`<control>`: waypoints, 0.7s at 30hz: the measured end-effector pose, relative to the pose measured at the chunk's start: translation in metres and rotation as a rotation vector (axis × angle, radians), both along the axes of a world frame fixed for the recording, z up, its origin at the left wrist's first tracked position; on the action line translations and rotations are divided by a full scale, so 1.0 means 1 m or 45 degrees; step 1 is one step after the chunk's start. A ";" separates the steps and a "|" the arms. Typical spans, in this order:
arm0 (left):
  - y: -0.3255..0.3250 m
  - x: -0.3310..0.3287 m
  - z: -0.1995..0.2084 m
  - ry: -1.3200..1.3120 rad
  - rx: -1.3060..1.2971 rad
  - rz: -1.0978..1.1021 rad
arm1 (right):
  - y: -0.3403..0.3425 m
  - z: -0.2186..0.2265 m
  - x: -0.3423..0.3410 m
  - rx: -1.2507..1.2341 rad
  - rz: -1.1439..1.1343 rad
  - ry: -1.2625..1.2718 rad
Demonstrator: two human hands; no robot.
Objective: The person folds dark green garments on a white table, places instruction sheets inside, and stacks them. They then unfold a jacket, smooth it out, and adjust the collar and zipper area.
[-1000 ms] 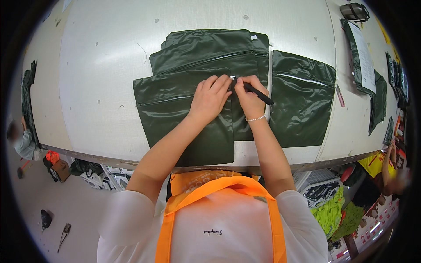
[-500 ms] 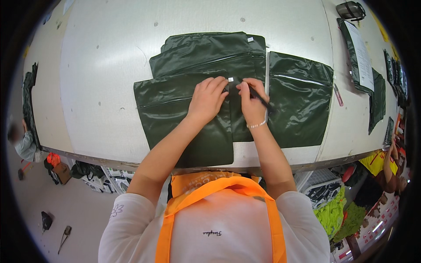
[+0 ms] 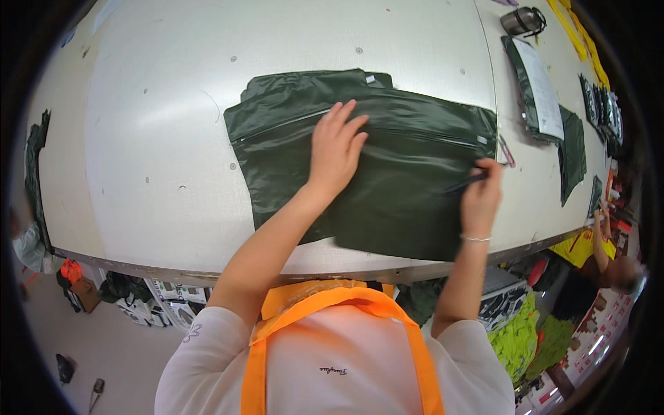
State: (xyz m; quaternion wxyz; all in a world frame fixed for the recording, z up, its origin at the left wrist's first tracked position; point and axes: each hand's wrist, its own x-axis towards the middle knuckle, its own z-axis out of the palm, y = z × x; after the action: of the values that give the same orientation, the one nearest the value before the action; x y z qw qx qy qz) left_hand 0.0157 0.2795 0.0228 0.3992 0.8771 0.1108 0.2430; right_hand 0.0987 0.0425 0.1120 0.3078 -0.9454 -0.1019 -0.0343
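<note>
A dark green glossy fabric panel (image 3: 408, 187) with a zipper strip and a small white label lies on the right part of the stack, near the table's front edge. At its right edge, my right hand (image 3: 481, 200) is closed around a slim black pen (image 3: 467, 182), slightly blurred. Whether the fingers also pinch the panel's edge I cannot tell. My left hand (image 3: 337, 149) rests open, fingers stretched, where this panel meets another green zippered panel (image 3: 277, 173) on the left. Behind both, further green panels (image 3: 304, 83) show, with a white label.
A pink-handled small tool (image 3: 508, 151) lies right of the panels. Farther right are a green bundle with a white sheet (image 3: 539, 86) and a metal flask (image 3: 523, 22). More green pieces (image 3: 34, 166) hang at the left edge; another person (image 3: 600, 245) is at far right.
The green panel on the left has shifted right and now covers the right-hand panel. My right hand moved right and nearer with the pen; my left hand lies flatter. The whole view has shifted slightly.
</note>
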 end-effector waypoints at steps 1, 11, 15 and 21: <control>-0.008 0.009 -0.010 0.084 0.047 0.006 | -0.026 0.000 0.022 -0.047 -0.012 -0.073; -0.007 -0.069 -0.014 0.505 0.377 -0.258 | -0.005 -0.047 0.049 0.255 -0.029 -0.303; -0.003 -0.095 -0.004 0.486 0.313 -0.264 | 0.068 -0.052 -0.003 0.560 0.154 0.143; 0.015 -0.055 -0.010 0.199 0.324 -0.180 | 0.128 -0.098 -0.033 0.958 0.198 0.495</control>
State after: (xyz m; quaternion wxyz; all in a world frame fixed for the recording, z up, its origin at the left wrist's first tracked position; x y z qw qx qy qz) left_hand -0.0397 0.2941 0.0129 0.2910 0.9425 0.0480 0.1575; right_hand 0.0661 0.1709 0.0137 0.6464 -0.7455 -0.0933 0.1330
